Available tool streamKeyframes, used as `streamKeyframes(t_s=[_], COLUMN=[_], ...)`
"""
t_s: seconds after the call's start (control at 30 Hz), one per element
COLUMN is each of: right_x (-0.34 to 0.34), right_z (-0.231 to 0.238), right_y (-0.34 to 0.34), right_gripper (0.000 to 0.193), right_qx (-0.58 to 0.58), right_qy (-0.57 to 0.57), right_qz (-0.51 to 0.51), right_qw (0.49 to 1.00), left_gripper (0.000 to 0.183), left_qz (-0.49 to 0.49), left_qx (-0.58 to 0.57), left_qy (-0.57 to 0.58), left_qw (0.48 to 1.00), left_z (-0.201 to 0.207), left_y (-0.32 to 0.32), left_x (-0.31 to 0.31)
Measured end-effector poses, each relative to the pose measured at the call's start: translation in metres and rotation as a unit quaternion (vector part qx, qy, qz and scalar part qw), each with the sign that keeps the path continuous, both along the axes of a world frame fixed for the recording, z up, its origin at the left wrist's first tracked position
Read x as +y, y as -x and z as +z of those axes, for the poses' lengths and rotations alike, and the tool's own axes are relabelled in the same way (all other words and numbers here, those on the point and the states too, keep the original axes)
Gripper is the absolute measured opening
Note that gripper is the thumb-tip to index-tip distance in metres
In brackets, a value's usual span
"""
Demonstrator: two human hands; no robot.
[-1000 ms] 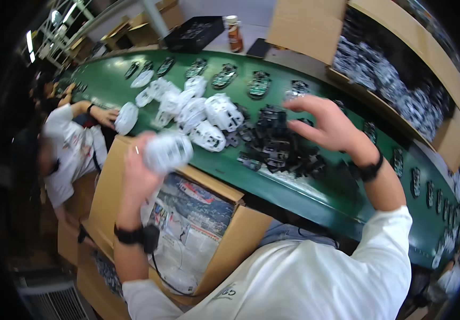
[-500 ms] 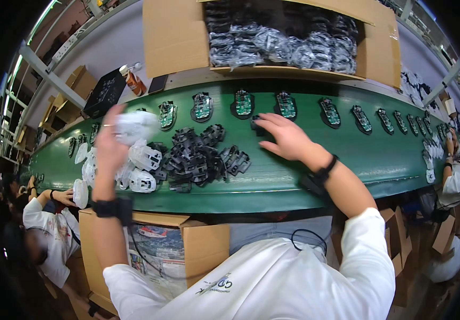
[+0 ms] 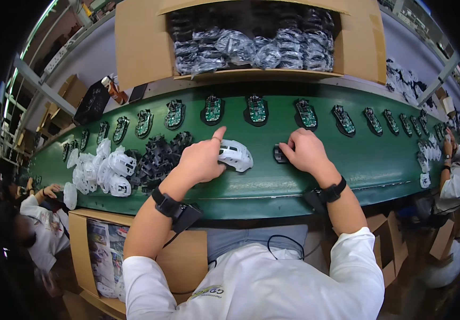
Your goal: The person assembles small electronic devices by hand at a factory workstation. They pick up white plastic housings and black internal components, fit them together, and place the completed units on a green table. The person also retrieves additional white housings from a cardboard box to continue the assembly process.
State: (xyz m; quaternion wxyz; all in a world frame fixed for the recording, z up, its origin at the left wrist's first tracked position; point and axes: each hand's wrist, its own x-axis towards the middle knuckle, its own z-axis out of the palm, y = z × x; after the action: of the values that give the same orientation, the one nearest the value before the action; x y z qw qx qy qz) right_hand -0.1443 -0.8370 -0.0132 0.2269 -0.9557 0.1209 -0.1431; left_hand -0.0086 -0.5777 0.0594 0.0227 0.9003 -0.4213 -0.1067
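My left hand (image 3: 203,161) is closed around a white computer mouse shell (image 3: 235,155), held over the middle of the green belt. To its right, my right hand (image 3: 305,151) pinches a small black plastic part (image 3: 280,153) between thumb and fingers. The two pieces are apart. On the near side of the belt, left of my left hand, lies a heap of similar black plastic parts (image 3: 158,162). Further left is a pile of white mouse shells (image 3: 97,169). Beyond my hands, mouse bases with green circuit boards (image 3: 256,110) stand in a long row.
An open cardboard box (image 3: 256,76) of plastic-wrapped dark pieces stands behind the green conveyor belt (image 3: 262,184). Another open carton (image 3: 81,256) is below the near edge at left. An orange bottle (image 3: 115,92) stands at the back left. Co-workers sit at both ends.
My left hand has moved right from the white pile, bringing a mouse shell toward my right hand. The right hand has drawn slightly nearer with the black part. The whole view has shifted.
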Motion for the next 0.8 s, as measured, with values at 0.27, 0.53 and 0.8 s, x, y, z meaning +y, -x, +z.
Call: streamKeyframes(t_s=[0.27, 0.53, 0.8], right_x=[-0.021, -0.006, 0.01], right_z=[-0.002, -0.013, -0.031], right_y=[0.019, 0.01, 0.002], right_gripper=[0.055, 0.082, 0.056], right_qx=[0.003, 0.023, -0.03], right_qy=[-0.019, 0.011, 0.079], right_qz=[0.26, 0.164, 0.09], right_qw=[0.965, 0.986, 0.992], left_gripper=[0.067, 0.044, 0.072], left_qz=[0.044, -0.161, 0.003], left_qx=[-0.131, -0.075, -0.115], left_qy=[0.174, 0.037, 0.084], left_qw=[0.975, 0.983, 0.99], left_z=[-0.015, -0.016, -0.052], left_y=[0.046, 0.048, 0.06], left_x=[-0.016, -0.03, -0.041])
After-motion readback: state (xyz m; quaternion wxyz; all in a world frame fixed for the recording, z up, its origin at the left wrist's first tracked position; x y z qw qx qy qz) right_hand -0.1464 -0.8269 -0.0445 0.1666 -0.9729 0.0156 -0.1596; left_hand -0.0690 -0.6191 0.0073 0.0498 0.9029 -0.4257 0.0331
